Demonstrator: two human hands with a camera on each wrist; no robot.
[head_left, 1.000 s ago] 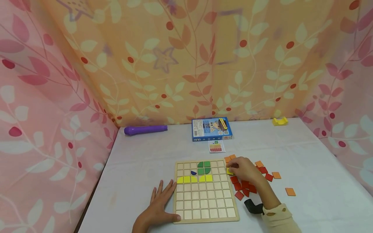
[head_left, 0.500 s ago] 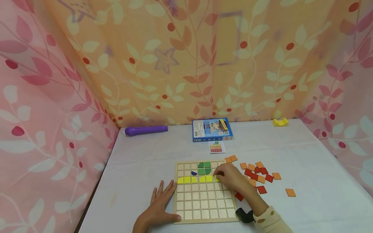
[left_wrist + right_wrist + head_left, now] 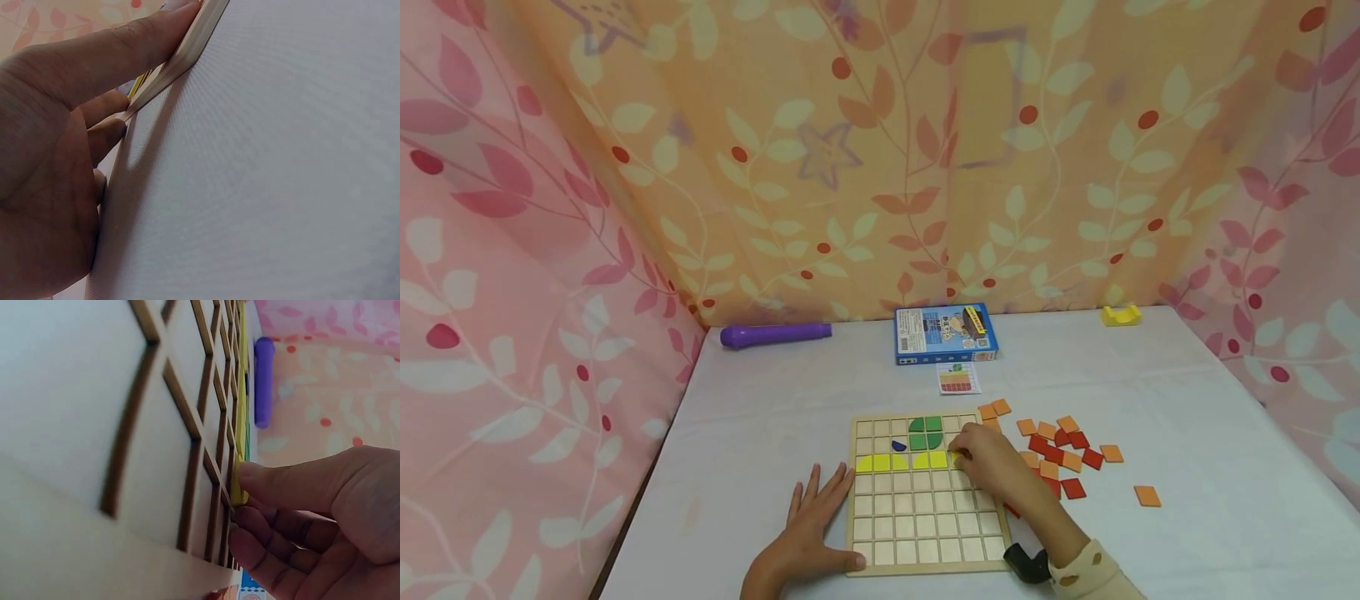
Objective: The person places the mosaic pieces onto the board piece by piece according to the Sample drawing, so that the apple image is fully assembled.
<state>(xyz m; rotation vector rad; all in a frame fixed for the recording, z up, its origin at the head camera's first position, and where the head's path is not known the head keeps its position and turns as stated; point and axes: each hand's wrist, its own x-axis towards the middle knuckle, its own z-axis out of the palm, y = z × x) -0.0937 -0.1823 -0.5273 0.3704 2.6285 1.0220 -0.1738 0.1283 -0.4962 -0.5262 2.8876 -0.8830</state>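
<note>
CHANGE: right hand [image 3: 992, 461] carried from the loose tiles onto the square wooden grid board [image 3: 925, 550], a small yellow square tile [image 3: 238, 481] pinched in its grip at the yellow row's right end | left hand [image 3: 808, 525] laid flat, fingers straight, on the board's near-left edge on the bench [image 3: 1187, 400] | CONTENTS: green pieces [image 3: 925, 432], one blue piece [image 3: 898, 446], yellow row [image 3: 901, 461]; most cells bare
</note>
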